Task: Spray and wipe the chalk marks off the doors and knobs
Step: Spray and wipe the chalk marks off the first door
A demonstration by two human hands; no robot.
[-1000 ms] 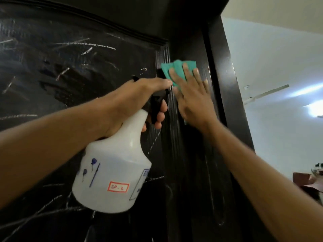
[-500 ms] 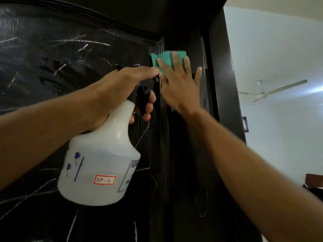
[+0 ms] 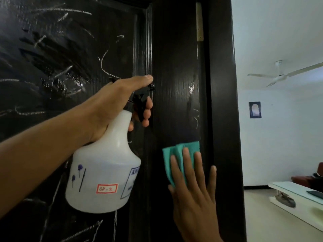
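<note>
A dark door (image 3: 174, 49) fills the left and middle, its panel crossed by white chalk marks (image 3: 103, 65) and glistening wet in places. My left hand (image 3: 115, 103) grips the neck of a white spray bottle (image 3: 103, 173) with a black trigger head, fingers curled round the trigger, nozzle close to the door's stile. My right hand (image 3: 194, 194) presses a folded green cloth (image 3: 176, 158) flat against the right stile with straight, spread fingers. Faint chalk marks (image 3: 196, 117) remain near the stile's right edge. No knob is in view.
The dark door frame (image 3: 225, 119) runs down the right of the door, with a hinge (image 3: 199, 21) near the top. Beyond it lies a room with white walls, a ceiling fan (image 3: 279, 75), a small dark picture (image 3: 255, 110) and a white low table (image 3: 297, 199).
My right hand has slid the green cloth down the stile from beside the spray nozzle to well below it. The left hand still holds the bottle at about the same height.
</note>
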